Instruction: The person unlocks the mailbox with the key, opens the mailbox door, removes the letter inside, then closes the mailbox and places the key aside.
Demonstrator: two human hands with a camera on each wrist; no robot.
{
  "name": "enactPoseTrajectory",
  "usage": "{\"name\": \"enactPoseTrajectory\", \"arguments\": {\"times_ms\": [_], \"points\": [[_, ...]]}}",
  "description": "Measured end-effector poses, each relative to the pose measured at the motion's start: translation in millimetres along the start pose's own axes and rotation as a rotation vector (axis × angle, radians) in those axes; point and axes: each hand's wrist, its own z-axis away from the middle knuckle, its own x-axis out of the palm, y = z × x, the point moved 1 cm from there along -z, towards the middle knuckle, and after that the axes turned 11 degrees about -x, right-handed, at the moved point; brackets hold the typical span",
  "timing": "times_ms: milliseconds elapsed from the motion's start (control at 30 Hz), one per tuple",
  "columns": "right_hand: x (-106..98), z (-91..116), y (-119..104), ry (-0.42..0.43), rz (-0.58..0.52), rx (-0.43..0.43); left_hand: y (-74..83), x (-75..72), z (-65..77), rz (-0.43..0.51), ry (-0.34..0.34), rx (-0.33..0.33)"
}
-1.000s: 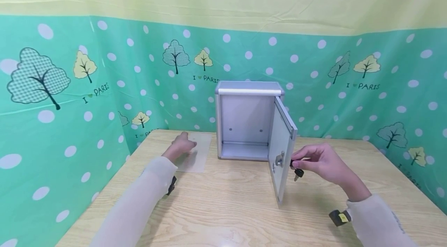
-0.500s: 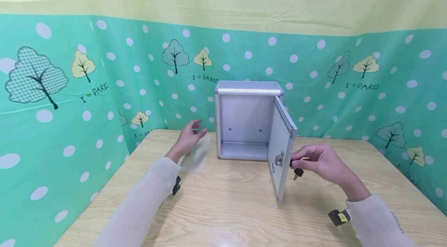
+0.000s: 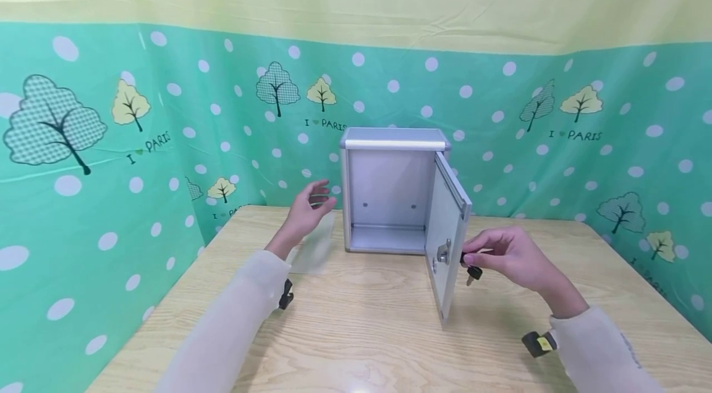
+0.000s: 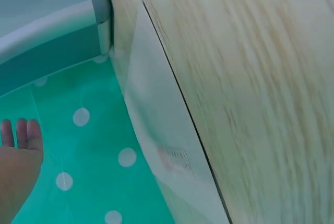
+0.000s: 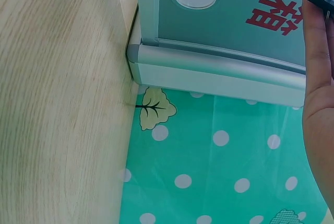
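At the flat door (image 3: 452,232), apparently metal keys (image 3: 474,273)

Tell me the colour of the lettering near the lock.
Red; the lettering shows best in the right wrist view.

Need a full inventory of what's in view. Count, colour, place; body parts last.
box: 1, silver-grey, on the table, standing open
door: 1, grey, swung open on the box's right side
latch: 1, silver, door's inner face
keys: apparently 2, black heads, door's outer side
sheet: 1, whitish, on table left of box
table: 1, light wood, under everything
backdrop: count unclear, yellow over green, behind and beside table
wrist devices: 2, black, one per wrist
sleeves: 2, off-white, both arms
left hand: 1, bare, above sheet
right hand: 1, bare, pinching a key
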Motion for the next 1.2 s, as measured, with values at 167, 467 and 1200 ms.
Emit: {"name": "enactPoseTrajectory", "arguments": {"times_ms": [167,467,1200], "points": [[0.6,0.5,0.5,0.012,0.012,0.013,0.4,4.0,1.8,0.059,-0.003,0.018],[0.9,0.8,1.0,0.015,0.020,0.013,3.1,10.0,2.9,0.208,-0.020,0.077],[0.1,1.1,0.7,0.005,0.011,0.008,15.4,33.9,10.1,0.383,0.006,0.123]]}}
